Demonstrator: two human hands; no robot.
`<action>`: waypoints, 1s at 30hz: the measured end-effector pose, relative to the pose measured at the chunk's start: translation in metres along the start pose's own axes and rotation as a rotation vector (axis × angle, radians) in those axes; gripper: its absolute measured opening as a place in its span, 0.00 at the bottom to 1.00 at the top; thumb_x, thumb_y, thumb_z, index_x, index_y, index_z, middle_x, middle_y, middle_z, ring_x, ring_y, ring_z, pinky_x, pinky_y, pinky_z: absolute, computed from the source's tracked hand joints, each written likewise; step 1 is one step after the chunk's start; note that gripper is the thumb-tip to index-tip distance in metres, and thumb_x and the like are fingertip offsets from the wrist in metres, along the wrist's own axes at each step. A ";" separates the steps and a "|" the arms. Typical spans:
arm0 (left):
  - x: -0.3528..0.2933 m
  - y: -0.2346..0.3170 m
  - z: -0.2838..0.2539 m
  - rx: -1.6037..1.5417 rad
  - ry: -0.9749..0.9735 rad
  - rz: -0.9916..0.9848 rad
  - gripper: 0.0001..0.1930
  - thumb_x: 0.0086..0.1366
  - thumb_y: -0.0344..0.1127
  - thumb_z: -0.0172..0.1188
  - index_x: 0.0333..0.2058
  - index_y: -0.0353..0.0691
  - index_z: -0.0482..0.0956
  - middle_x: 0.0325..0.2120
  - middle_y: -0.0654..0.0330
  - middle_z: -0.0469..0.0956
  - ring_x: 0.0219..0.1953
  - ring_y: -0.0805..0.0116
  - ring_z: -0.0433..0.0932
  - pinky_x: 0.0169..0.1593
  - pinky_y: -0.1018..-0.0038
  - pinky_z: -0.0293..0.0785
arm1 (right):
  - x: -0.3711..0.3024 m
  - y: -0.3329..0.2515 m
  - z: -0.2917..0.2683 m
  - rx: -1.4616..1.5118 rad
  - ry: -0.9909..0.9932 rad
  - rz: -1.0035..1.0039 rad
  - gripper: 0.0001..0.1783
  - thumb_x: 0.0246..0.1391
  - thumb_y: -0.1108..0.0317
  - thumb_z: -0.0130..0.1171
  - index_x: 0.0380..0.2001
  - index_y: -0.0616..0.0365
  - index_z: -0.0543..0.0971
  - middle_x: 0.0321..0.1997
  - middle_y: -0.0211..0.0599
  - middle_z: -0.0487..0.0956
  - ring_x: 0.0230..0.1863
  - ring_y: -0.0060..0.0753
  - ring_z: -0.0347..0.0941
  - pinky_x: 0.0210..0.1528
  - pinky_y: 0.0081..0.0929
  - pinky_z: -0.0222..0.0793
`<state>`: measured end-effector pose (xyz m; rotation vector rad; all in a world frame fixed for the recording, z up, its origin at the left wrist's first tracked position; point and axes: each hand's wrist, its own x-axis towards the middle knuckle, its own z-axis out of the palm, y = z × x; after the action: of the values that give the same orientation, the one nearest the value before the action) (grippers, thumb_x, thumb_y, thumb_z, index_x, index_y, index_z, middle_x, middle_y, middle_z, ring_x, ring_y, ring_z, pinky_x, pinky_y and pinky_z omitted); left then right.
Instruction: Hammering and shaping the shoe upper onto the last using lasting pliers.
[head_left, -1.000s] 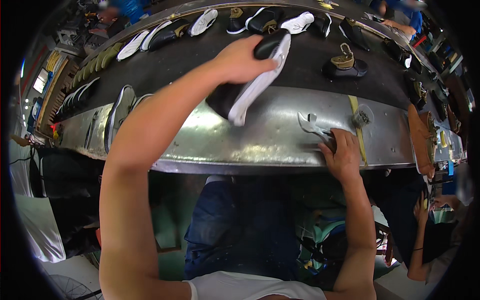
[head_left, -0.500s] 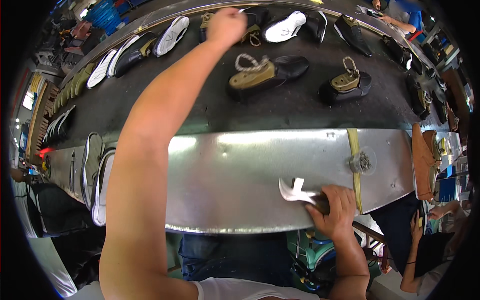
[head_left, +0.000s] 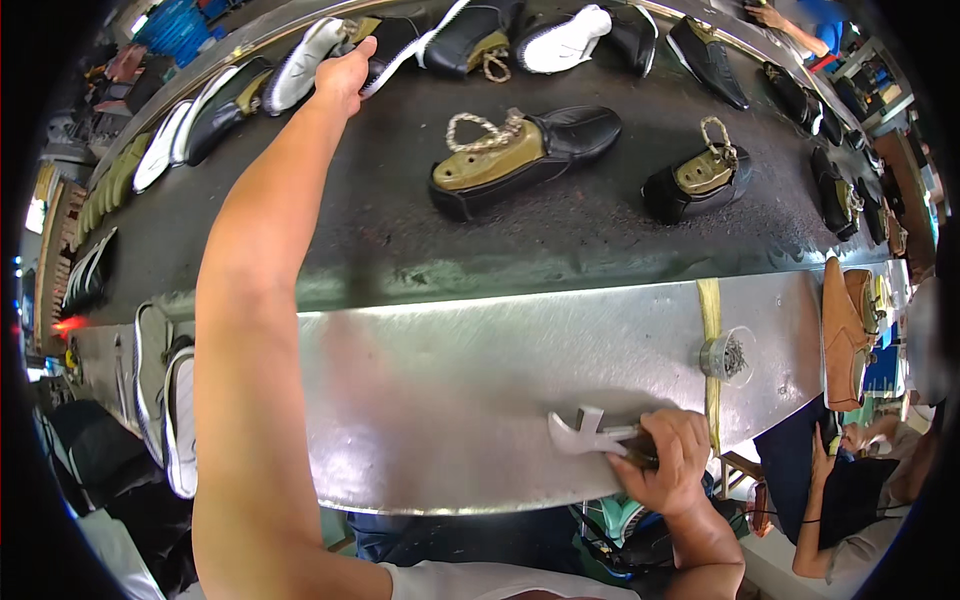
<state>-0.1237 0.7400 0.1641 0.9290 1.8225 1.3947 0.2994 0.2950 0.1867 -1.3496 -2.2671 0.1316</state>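
Observation:
My left arm stretches across the dark table to the far row of shoes. My left hand (head_left: pixel 345 78) is closed at the end of a black and olive shoe (head_left: pixel 392 48) with a white edge; its fingertips are partly hidden. A white shoe (head_left: pixel 303 62) lies just left of that hand. Over the metal worktop, my right hand (head_left: pixel 668 462) grips steel lasting pincers (head_left: pixel 580 432) by the handles, with the hooked jaw and hammer block pointing left. Two black and olive shoes with rope laces, one larger (head_left: pixel 525 155) and one smaller (head_left: pixel 700 185), stand mid-table.
A clear cup of small tacks (head_left: pixel 735 358) rests by a yellow strap (head_left: pixel 711 330) on the metal worktop (head_left: pixel 450 390). Brown shoe uppers (head_left: pixel 842 330) stand at its right end; grey and white shoes (head_left: pixel 155 370) lean at the left. Another person's hands (head_left: pixel 838 445) are at lower right.
My left hand has moved left along the far row, from beside a black shoe to the shoe next to the white one. The right hand still holds the pincers. The view has shifted slightly.

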 end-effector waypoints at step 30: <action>-0.562 -0.146 -0.370 -0.464 -1.363 -0.262 0.50 0.51 0.36 0.78 0.70 0.38 0.58 0.63 0.56 0.66 0.64 0.63 0.67 0.68 0.65 0.61 | -0.212 -0.178 0.021 0.882 -0.283 0.603 0.19 0.64 0.61 0.57 0.51 0.63 0.74 0.39 0.36 0.78 0.38 0.23 0.74 0.42 0.26 0.70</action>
<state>-0.1527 0.0523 0.1471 0.9447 0.5206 0.6057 0.2296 0.0288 0.1495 -1.4638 -1.5428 1.4033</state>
